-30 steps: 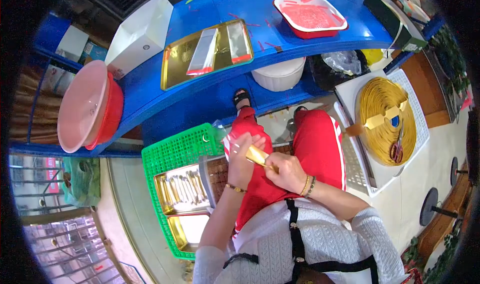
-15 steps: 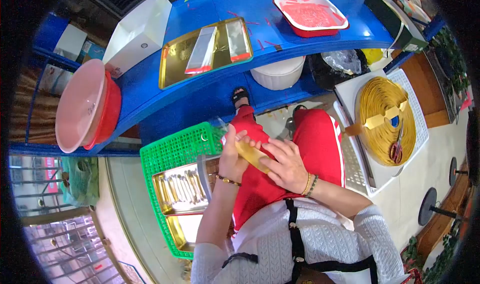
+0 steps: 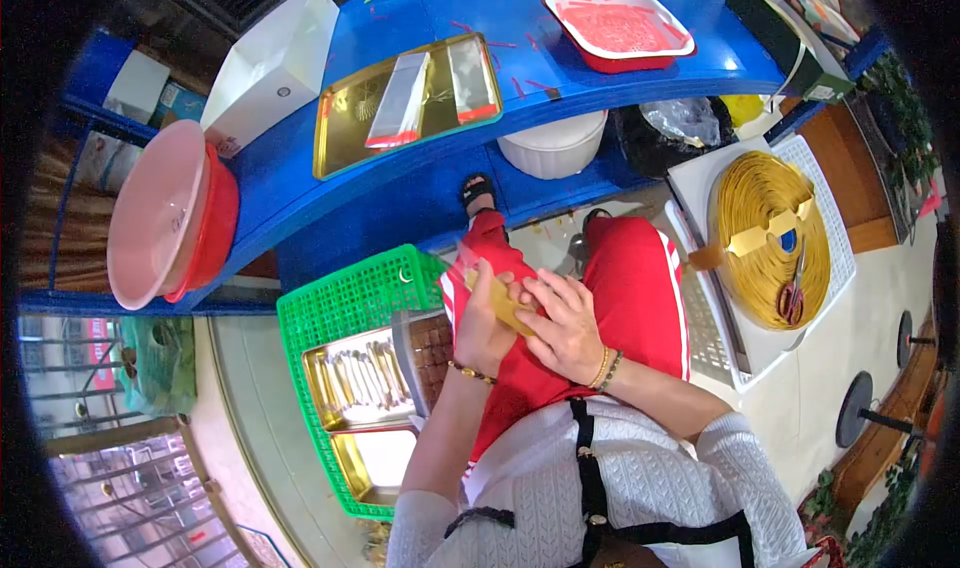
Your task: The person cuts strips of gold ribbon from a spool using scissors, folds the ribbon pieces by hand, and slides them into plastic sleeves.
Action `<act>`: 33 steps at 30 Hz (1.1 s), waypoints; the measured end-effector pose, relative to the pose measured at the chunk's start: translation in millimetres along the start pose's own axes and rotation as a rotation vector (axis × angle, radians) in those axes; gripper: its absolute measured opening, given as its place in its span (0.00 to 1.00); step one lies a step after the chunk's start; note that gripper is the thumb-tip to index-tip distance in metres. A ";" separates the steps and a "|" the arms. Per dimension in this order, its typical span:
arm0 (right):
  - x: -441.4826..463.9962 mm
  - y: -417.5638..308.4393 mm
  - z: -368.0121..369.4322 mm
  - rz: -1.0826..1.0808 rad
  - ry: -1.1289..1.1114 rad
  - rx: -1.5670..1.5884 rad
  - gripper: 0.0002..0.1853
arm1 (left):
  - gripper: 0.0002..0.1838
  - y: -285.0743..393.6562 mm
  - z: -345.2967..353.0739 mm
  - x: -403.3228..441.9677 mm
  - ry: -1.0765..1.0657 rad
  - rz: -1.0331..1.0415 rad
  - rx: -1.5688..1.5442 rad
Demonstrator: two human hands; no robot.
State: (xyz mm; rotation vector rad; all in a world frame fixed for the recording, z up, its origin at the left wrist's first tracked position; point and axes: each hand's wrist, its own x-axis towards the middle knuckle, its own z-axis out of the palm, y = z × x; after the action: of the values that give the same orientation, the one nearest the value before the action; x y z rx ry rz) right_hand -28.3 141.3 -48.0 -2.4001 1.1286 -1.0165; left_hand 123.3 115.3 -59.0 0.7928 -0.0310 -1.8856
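Observation:
Above my lap, a yellow-gold strip (image 3: 502, 306) in a clear wrapper lies between my two hands. My left hand (image 3: 487, 318) is wrapped round its upper left part. The fingers of my right hand (image 3: 565, 326) are bent and rest against the strip's lower right end; whether they grip it is hard to see. Left of my lap, a green crate (image 3: 345, 286) holds a metal tray (image 3: 312, 368) of thin gold and white pieces. On the right lies a large coil of yellow strip (image 3: 740, 203) with scissors (image 3: 792, 298) on it.
A blue table (image 3: 400, 8) ahead bears a gold tray (image 3: 345, 128) with clear packets, a white-rimmed red basin (image 3: 620, 63) and a white box (image 3: 265, 78). Pink and red basins (image 3: 150, 218) are at the left. A white crate (image 3: 840, 218) lies under the coil.
My left hand has turned and closed round the strip, which lies lower between my hands. My right hand has shifted from a firm grip to bent fingers at its end.

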 end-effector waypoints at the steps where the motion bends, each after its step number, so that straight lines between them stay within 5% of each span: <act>1: 0.1 -1.5 0.2 0.006 0.008 0.000 0.19 | 0.24 2.4 3.0 -2.4 0.023 0.003 0.013; 7: 6.3 1.2 2.0 0.003 -0.032 -0.077 0.17 | 0.22 -8.4 -21.2 11.4 -0.147 -0.038 -0.046; 10: 8.4 5.4 4.1 0.024 -0.038 -0.117 0.17 | 0.20 -17.3 -5.3 7.1 0.009 -0.077 0.005; 13: 11.9 5.0 -1.4 0.035 -0.035 -0.121 0.18 | 0.18 -2.6 -18.7 9.5 -0.096 -0.040 0.084; 16: 9.6 4.4 1.3 0.013 -0.020 -0.113 0.18 | 0.16 10.2 -11.4 7.0 0.100 0.294 0.185; 24: 6.5 10.6 18.9 -0.025 -0.036 -0.143 0.19 | 0.15 -9.8 -17.7 9.9 0.228 0.229 0.185; 27: 6.4 11.1 18.2 0.007 -0.060 -0.128 0.19 | 0.15 -13.9 -24.8 13.4 0.205 0.187 0.194; 29: 5.9 10.5 15.2 0.034 -0.048 -0.074 0.19 | 0.16 -12.2 -30.7 11.9 0.101 0.245 0.465; 33: 3.9 12.8 5.0 0.086 -0.141 0.002 0.17 | 0.18 8.4 -26.3 5.9 -0.027 0.151 0.224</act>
State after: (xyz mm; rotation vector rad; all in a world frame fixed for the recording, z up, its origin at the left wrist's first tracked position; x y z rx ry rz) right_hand -30.1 129.9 -56.4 -2.3577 1.1682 -0.8067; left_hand 142.8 115.1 -79.4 0.8909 -0.3158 -1.7679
